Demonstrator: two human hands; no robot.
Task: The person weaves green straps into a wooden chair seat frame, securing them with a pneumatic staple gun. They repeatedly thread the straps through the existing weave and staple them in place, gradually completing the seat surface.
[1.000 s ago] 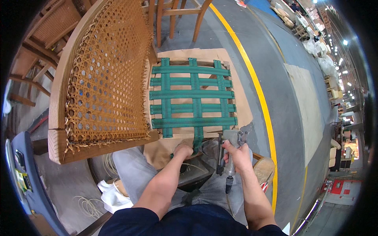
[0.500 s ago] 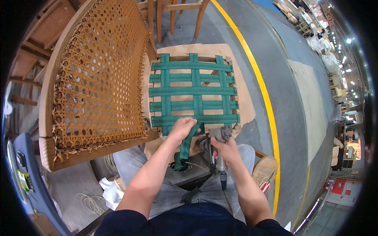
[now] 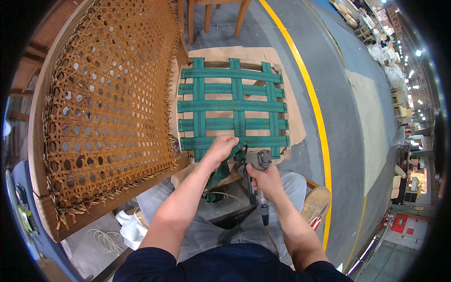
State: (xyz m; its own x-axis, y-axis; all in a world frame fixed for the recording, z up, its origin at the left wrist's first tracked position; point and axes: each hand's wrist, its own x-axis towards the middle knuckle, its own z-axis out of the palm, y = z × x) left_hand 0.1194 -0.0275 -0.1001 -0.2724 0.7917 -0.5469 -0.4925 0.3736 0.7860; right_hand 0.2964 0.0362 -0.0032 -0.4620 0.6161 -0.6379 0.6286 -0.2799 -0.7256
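Note:
A wooden chair seat frame [image 3: 182,146] stands in front of me, with woven green webbing [image 3: 211,106] stretched across it both ways. My left hand [image 3: 220,151] pinches the loose end of a green webbing strap [image 3: 220,176] at the near edge of the seat. The strap's tail hangs below that hand toward my lap. My right hand [image 3: 267,180] is wrapped round a grey air staple gun [image 3: 258,159], its head close beside the folded strap at the near rail. Whether its nose touches the strap is hidden. The chair's cane back [image 3: 112,108] rises at the left.
An air hose [image 3: 272,242] runs down from the gun between my legs. White cloth [image 3: 131,229] and coiled cord [image 3: 105,242] lie at lower left. Wooden chair legs [image 3: 206,19] stand beyond the seat. A yellow floor line [image 3: 310,87] passes on the right.
My left hand has shifted slightly right and up with the strap. The staple gun's head has moved left, closer to the strap. The cane back appears farther left and lower.

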